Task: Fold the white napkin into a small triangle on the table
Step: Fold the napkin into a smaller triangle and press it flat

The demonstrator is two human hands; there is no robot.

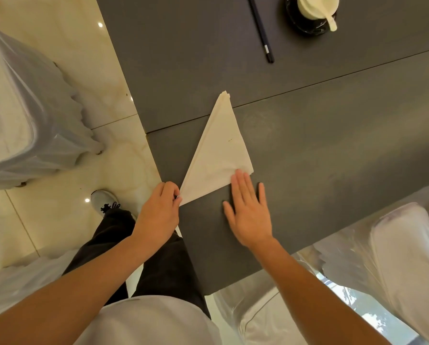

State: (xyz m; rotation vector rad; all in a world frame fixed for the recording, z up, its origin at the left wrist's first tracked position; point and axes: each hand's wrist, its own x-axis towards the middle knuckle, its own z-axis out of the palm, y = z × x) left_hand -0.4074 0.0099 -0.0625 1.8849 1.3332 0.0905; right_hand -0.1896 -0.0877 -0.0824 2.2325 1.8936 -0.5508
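The white napkin [218,150] lies folded as a layered triangle on the dark grey table [320,145], one tip pointing away from me. My left hand [158,215] pinches the napkin's near left corner at the table's edge. My right hand [248,210] lies flat with fingers spread, its fingertips pressing on the napkin's near right corner and its palm on the bare table.
Dark chopsticks [260,28] and a cream cup with a spoon on a black saucer [315,11] sit at the far side. Chairs in white covers stand at the left [26,115] and the right [395,245]. A seam crosses the tabletop under the napkin.
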